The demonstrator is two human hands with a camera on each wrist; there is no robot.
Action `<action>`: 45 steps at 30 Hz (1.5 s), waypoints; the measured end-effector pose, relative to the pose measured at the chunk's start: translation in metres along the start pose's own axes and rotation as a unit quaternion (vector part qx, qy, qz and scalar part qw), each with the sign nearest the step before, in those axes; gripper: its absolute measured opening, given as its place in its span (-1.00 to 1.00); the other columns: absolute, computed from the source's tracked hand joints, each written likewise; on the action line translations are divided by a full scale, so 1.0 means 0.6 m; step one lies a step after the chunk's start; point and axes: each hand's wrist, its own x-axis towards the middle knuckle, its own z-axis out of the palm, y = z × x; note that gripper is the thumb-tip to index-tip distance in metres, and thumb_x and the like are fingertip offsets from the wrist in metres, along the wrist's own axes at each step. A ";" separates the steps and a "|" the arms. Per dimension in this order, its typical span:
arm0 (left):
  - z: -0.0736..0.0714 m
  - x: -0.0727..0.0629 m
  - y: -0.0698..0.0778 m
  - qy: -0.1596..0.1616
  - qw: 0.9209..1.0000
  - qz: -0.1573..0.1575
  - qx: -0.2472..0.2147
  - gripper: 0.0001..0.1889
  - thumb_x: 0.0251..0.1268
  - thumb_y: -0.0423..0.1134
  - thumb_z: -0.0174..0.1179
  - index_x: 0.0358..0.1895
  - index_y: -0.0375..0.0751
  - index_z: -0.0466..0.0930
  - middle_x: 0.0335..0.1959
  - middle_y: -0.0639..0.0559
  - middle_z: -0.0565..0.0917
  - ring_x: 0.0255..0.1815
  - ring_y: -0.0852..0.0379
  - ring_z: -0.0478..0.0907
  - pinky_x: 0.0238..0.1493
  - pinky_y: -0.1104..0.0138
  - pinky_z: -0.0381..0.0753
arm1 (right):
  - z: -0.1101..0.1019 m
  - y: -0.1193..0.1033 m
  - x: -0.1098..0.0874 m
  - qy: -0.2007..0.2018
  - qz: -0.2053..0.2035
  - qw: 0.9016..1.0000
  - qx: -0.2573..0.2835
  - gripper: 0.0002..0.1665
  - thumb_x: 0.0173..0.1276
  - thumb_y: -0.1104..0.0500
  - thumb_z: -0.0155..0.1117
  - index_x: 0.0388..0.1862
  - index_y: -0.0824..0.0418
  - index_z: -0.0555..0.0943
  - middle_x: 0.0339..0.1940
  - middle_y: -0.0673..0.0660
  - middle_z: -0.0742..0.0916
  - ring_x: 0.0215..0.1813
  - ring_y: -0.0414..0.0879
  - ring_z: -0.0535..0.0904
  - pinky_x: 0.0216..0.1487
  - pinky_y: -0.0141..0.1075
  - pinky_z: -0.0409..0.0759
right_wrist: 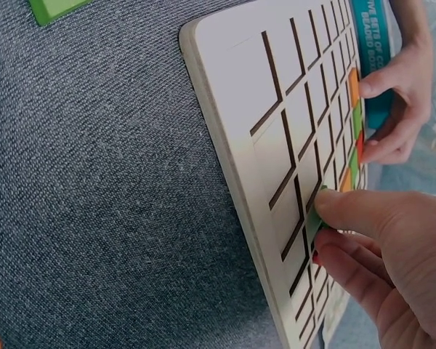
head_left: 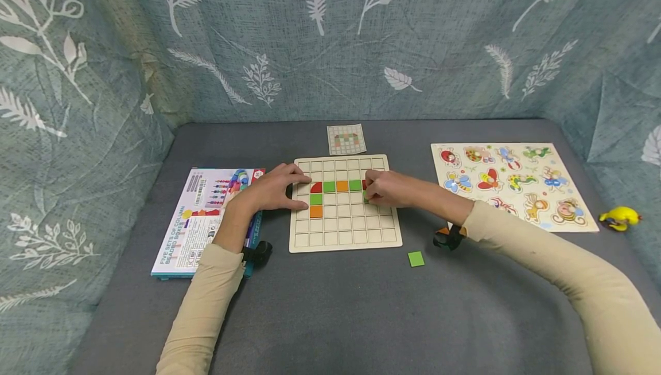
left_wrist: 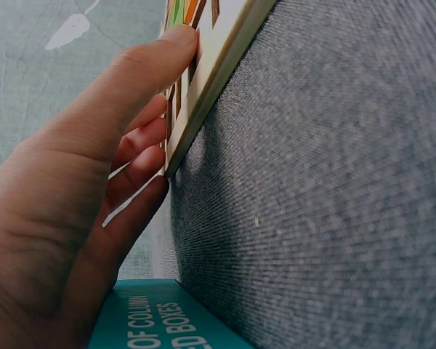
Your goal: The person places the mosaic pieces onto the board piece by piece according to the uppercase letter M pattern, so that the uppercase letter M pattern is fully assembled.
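A wooden grid board (head_left: 346,239) lies mid-table. Along one row sit a red piece with a curved edge (head_left: 317,187), a green tile (head_left: 329,186), an orange tile (head_left: 342,186) and another green tile. Below the red piece are one green and one orange tile. My right hand (head_left: 392,188) pinches a green tile (right_wrist: 316,212) between thumb and fingers over the board's right part, partly covering a red piece (head_left: 364,184) there. My left hand (head_left: 273,188) rests its thumb and fingertips along the board's left edge, fingers loosely extended, holding no tile.
A loose green tile (head_left: 415,258) lies right of the board's front corner. Behind the board is a small pattern card (head_left: 346,140). A beaded-toy box (head_left: 181,220) lies left, under the left forearm. An insect puzzle board (head_left: 516,186) and a yellow toy (head_left: 621,217) are right.
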 end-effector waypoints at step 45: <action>-0.001 0.001 0.000 -0.002 1.000 -0.002 -0.004 -0.29 0.06 0.19 0.37 0.29 -0.02 0.51 0.22 0.02 0.45 0.19 0.06 0.34 0.18 0.08 0.46 | 0.002 0.000 -0.002 -0.001 0.011 1.000 0.001 -0.95 0.22 0.32 0.38 -0.37 0.24 0.75 -0.36 0.18 0.57 -0.37 -0.09 0.52 -0.36 -0.27 0.56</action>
